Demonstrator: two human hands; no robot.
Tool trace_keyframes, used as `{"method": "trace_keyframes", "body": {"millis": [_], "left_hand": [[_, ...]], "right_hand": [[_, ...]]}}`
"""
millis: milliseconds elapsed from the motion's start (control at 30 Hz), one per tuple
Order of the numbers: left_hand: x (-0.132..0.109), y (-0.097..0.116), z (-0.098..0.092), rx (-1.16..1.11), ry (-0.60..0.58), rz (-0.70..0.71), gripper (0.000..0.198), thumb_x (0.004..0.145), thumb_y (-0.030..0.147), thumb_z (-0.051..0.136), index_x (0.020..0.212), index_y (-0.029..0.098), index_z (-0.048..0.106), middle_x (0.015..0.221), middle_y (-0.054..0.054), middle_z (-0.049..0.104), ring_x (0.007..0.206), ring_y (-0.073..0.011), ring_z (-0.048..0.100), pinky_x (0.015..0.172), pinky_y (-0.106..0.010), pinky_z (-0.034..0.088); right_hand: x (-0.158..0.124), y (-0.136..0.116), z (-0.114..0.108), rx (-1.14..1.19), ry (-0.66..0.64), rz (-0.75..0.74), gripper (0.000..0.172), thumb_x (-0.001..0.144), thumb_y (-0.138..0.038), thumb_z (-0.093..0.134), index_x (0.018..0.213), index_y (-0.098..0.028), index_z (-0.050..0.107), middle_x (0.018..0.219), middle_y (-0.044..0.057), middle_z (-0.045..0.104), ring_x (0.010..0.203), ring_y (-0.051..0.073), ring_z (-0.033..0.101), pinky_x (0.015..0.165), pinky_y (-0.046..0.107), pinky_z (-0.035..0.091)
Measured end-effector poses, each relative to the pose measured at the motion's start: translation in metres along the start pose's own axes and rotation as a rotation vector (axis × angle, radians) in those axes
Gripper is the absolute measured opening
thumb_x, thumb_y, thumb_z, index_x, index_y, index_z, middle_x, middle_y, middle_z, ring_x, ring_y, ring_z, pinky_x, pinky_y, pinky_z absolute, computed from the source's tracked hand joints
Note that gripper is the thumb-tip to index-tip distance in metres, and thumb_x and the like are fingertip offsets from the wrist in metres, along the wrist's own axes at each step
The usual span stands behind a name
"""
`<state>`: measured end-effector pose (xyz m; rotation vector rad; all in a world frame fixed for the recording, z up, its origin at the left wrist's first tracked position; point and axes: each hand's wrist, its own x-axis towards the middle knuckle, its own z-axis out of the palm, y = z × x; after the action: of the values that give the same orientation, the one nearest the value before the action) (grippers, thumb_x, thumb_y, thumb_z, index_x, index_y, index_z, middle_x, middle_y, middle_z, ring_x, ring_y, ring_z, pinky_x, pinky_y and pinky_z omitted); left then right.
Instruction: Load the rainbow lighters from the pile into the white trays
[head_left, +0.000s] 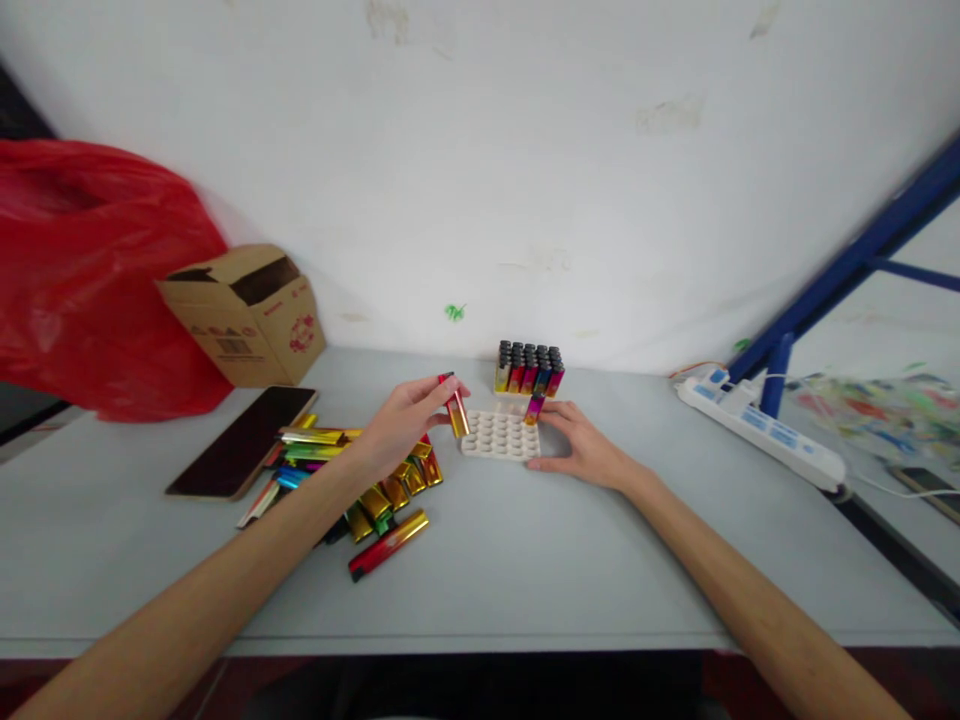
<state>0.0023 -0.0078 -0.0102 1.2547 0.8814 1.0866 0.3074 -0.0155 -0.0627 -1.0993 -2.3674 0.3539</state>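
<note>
Between the fingers of my left hand [420,415] is a red and gold lighter [457,412], upright and slightly tilted, at the left edge of a white tray [501,437] with rows of holes. My right hand [577,445] is at the tray's right edge, thumb and fingers apart. A purple and yellow lighter [533,408] stands at the tray's back right corner, close to my right fingertips. Behind the tray, a block of upright lighters [529,369] with black tops stands in rows. A pile of shiny lighters [394,488] lies left of the tray, partly behind my left forearm.
A single red and gold lighter [388,545] lies in front of the pile. Further left are a dark tablet [244,443], an open cardboard box [251,320] and a red plastic bag [105,280]. A white power strip [761,430] lies at the right near a blue metal frame [840,270].
</note>
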Motion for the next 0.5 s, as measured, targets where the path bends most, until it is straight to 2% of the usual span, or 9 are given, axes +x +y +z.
{"method": "trace_keyframes", "body": {"millis": [67, 133, 167, 233, 267, 333, 400, 500], "left_hand": [[-0.0032, 0.0000, 0.0029, -0.054, -0.073, -0.032, 0.040, 0.091, 0.057, 0.067, 0.092, 0.017, 0.063, 0.086, -0.005, 0.071, 0.082, -0.0188, 0.068, 0.079, -0.036, 0.059], [-0.0068, 0.0018, 0.0058, -0.109, -0.141, -0.096, 0.039, 0.094, 0.060, 0.061, 0.099, 0.021, 0.057, 0.074, 0.000, 0.066, 0.067, -0.0171, 0.065, 0.066, -0.035, 0.060], [-0.0083, 0.0028, 0.0069, -0.114, -0.152, -0.127, 0.039, 0.094, 0.061, 0.059, 0.102, 0.023, 0.055, 0.068, 0.003, 0.060, 0.057, -0.0146, 0.059, 0.056, -0.031, 0.056], [-0.0100, 0.0042, 0.0082, -0.091, -0.150, -0.184, 0.040, 0.095, 0.064, 0.056, 0.109, 0.027, 0.055, 0.060, 0.008, 0.046, 0.042, -0.0090, 0.040, 0.039, -0.019, 0.040], [-0.0101, 0.0044, 0.0083, -0.082, -0.149, -0.210, 0.040, 0.095, 0.064, 0.054, 0.113, 0.028, 0.055, 0.059, 0.010, 0.041, 0.039, -0.0073, 0.032, 0.036, -0.016, 0.030], [-0.0095, 0.0044, 0.0080, -0.084, -0.162, -0.265, 0.042, 0.096, 0.063, 0.052, 0.121, 0.030, 0.056, 0.060, 0.010, 0.036, 0.039, -0.0062, 0.023, 0.035, -0.014, 0.019], [-0.0091, 0.0045, 0.0078, -0.092, -0.171, -0.290, 0.041, 0.095, 0.058, 0.054, 0.124, 0.029, 0.057, 0.061, 0.009, 0.039, 0.040, -0.0062, 0.023, 0.036, -0.015, 0.018], [-0.0105, 0.0065, 0.0085, -0.019, -0.174, -0.240, 0.037, 0.090, 0.054, 0.065, 0.113, 0.024, 0.062, 0.067, 0.007, 0.046, 0.042, -0.0045, 0.025, 0.039, -0.017, 0.017]], "right_hand": [[0.0002, -0.0004, 0.0005, -0.008, 0.007, 0.003, 0.076, 0.082, -0.062, 0.078, 0.142, -0.021, 0.058, 0.143, 0.017, 0.056, 0.134, 0.036, 0.051, 0.115, 0.058, 0.042], [0.0003, -0.0004, 0.0011, -0.010, 0.011, 0.001, 0.076, 0.082, -0.062, 0.078, 0.142, -0.020, 0.058, 0.143, 0.017, 0.056, 0.133, 0.036, 0.051, 0.115, 0.058, 0.042], [0.0003, -0.0003, 0.0013, -0.008, 0.012, 0.000, 0.076, 0.082, -0.062, 0.078, 0.143, -0.021, 0.057, 0.143, 0.017, 0.056, 0.133, 0.036, 0.051, 0.115, 0.058, 0.042], [0.0002, -0.0002, 0.0015, -0.003, 0.014, 0.001, 0.075, 0.083, -0.062, 0.078, 0.143, -0.023, 0.057, 0.143, 0.016, 0.055, 0.133, 0.036, 0.052, 0.115, 0.058, 0.043], [0.0000, -0.0002, 0.0014, -0.002, 0.014, 0.003, 0.075, 0.083, -0.061, 0.078, 0.144, -0.023, 0.057, 0.143, 0.016, 0.054, 0.133, 0.036, 0.052, 0.115, 0.058, 0.043], [-0.0004, -0.0002, 0.0010, 0.000, 0.015, 0.009, 0.075, 0.083, -0.061, 0.078, 0.144, -0.023, 0.056, 0.143, 0.016, 0.053, 0.134, 0.036, 0.051, 0.116, 0.058, 0.043], [-0.0008, -0.0005, 0.0005, -0.001, 0.013, 0.017, 0.075, 0.084, -0.061, 0.077, 0.145, -0.023, 0.055, 0.144, 0.017, 0.052, 0.135, 0.036, 0.051, 0.116, 0.058, 0.043], [-0.0013, -0.0011, -0.0002, -0.007, 0.017, 0.023, 0.074, 0.084, -0.061, 0.077, 0.144, -0.023, 0.055, 0.145, 0.016, 0.051, 0.136, 0.035, 0.051, 0.117, 0.057, 0.042]]}}
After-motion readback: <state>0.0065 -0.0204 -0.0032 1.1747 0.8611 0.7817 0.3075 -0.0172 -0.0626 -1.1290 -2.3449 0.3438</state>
